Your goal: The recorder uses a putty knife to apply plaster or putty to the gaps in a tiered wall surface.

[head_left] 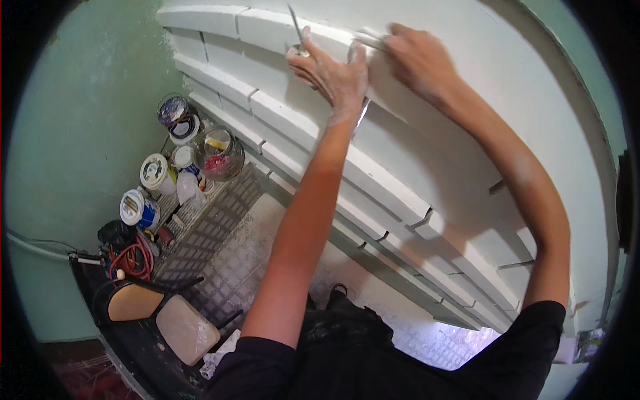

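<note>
Both my hands are raised to a white wall panel of stepped ledges (293,32). My left hand (337,77), whitened at the fingertips, has its fingers curled round a thin, dark, blade-like tool (295,21) that sticks up above them; its handle is hidden. The thumb stands apart, near the top ledge. To its right, my right hand (421,61) is closed and blurred by motion. A pale, narrow tool (371,40) juts leftward from its fingers against the upper ledge. I cannot tell exactly what kind it is.
Down on the left, a platform holds buckets (155,172), a clear round container (219,153) and a red hose (132,259). A chair (188,329) stands closer to me. Several lower ledges (373,177) run beneath my arms. The tiled floor (250,237) has white smears.
</note>
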A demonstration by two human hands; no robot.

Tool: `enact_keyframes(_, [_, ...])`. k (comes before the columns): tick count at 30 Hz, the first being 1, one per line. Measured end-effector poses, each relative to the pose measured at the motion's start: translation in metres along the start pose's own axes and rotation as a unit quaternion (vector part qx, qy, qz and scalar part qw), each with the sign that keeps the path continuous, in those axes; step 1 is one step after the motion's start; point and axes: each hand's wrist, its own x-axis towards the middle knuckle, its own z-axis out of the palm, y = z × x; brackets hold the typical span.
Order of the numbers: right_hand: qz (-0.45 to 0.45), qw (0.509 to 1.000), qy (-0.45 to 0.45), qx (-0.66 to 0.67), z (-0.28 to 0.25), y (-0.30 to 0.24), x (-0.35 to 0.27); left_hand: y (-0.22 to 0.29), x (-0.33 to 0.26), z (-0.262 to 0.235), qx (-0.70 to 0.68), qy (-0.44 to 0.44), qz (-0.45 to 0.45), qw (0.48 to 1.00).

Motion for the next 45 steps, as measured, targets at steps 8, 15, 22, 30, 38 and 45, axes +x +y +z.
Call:
enact_keyframes(8, [-0.013,0.998,-0.066,0.022,0.019,0.013,0.038,-0.006,0.001,0.013,-0.041,0.028,-0.024,0.998])
enact_keyframes(15, [0.065,0.983,-0.170,0.011,0.002,0.019,0.020,0.002,-0.002,0.007,0.008,0.026,0.001,1.000])
enact_keyframes(22, [-0.063,0.997,0.011,0.042,0.033,0.013,0.034,-0.016,0.001,0.007,-0.039,0.052,-0.064,0.996])
enact_keyframes(30, [-0.008,0.998,-0.070,0.004,0.054,-0.007,0.105,-0.018,-0.014,0.023,-0.073,0.024,-0.067,0.995])
enact_keyframes(38, [-0.039,0.998,-0.056,-0.003,0.027,0.004,0.070,-0.002,-0.009,0.015,-0.023,-0.016,-0.069,0.997])
enact_keyframes(45, [-0.080,0.996,0.027,0.029,0.050,-0.006,0.084,-0.023,-0.001,0.006,-0.068,0.001,-0.098,0.993])
